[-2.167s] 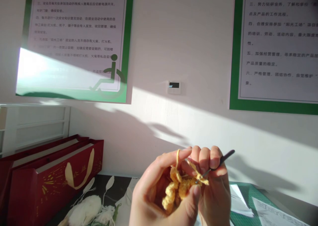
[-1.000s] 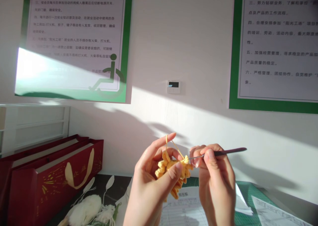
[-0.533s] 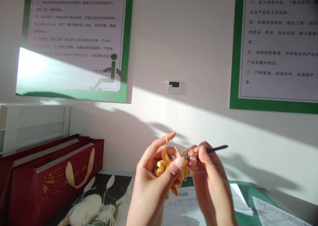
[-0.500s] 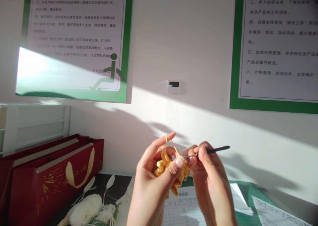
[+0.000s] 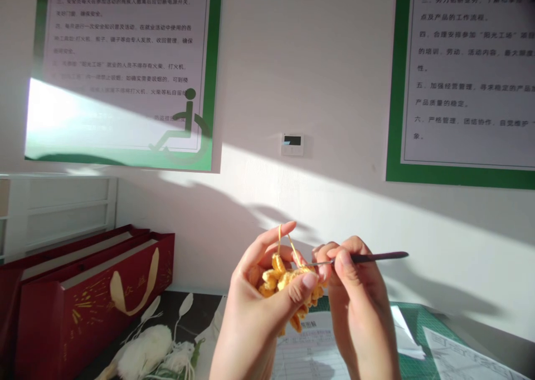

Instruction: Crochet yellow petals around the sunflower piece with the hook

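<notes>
My left hand (image 5: 263,307) pinches a yellow crocheted piece (image 5: 288,282) with ruffled, petal-like edges between thumb and fingers. Yellow yarn (image 5: 295,249) loops over its raised index finger and runs down to the piece. My right hand (image 5: 355,291) is closed on a crochet hook (image 5: 376,257) with a dark handle. The hook's thin metal shaft points left, its tip at the top edge of the piece beside my left thumb. Part of the piece is hidden behind my left thumb and palm.
Red gift bags (image 5: 42,324) stand at the left, near a white rack (image 5: 62,207). White fluffy items (image 5: 144,352) lie on the dark tabletop. A printed sheet (image 5: 309,352) and other papers lie on a green cutting mat (image 5: 418,318). Posters (image 5: 215,79) hang on the wall behind.
The hook's handle has swung to a flatter angle and reaches farther right. My right hand has shifted slightly right, and my left hand keeps its hold on the yellow piece.
</notes>
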A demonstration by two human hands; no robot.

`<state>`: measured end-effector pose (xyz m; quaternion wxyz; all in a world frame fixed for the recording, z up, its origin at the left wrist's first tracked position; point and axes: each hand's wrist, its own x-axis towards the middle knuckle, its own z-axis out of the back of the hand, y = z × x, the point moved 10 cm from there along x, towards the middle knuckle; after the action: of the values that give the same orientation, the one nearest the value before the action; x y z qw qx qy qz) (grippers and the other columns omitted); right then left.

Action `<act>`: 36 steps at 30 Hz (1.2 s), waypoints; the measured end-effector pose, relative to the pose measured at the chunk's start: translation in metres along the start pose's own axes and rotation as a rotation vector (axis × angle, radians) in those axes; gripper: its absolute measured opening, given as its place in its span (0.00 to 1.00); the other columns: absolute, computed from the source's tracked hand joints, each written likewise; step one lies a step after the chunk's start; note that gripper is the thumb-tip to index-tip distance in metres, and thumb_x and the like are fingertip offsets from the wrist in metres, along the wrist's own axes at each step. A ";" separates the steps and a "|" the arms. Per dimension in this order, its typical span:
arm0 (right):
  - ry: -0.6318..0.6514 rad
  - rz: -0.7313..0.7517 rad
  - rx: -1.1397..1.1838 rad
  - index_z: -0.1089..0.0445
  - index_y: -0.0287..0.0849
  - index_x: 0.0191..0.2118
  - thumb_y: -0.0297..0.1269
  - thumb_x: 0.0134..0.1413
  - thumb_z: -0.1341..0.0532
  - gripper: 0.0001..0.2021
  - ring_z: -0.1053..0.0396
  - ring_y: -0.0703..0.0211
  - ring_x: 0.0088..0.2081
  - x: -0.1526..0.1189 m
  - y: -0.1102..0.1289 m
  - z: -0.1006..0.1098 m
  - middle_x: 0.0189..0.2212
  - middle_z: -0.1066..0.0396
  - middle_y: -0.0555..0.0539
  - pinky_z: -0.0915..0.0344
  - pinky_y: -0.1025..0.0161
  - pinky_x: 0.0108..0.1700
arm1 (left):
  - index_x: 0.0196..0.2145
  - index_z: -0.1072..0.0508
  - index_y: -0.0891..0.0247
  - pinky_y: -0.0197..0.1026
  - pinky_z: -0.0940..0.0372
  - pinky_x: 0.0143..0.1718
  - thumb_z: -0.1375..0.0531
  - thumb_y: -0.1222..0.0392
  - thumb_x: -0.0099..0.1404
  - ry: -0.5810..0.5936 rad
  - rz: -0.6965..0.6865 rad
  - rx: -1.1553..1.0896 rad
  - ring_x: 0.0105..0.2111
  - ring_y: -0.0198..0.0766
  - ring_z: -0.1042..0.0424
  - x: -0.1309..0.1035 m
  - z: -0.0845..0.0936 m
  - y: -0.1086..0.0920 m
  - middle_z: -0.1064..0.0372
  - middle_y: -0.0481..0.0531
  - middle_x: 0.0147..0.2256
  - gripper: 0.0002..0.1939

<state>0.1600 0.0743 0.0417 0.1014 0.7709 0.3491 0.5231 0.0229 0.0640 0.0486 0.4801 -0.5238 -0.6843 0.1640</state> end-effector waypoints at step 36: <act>0.120 0.607 -0.299 0.30 0.45 0.40 0.31 0.65 0.40 0.02 0.32 0.58 0.33 -0.016 0.050 -0.014 0.29 0.31 0.51 0.33 0.52 0.40 | 0.56 0.24 0.61 0.36 0.33 0.32 0.21 0.63 0.44 0.075 0.230 -0.036 0.29 0.36 0.28 -0.003 -0.001 0.013 0.27 0.50 0.31 0.40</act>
<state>0.1655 0.0239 0.0619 0.0322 0.7842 0.0286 0.6190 0.0310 0.0658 0.0384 0.4740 -0.6130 -0.6040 0.1861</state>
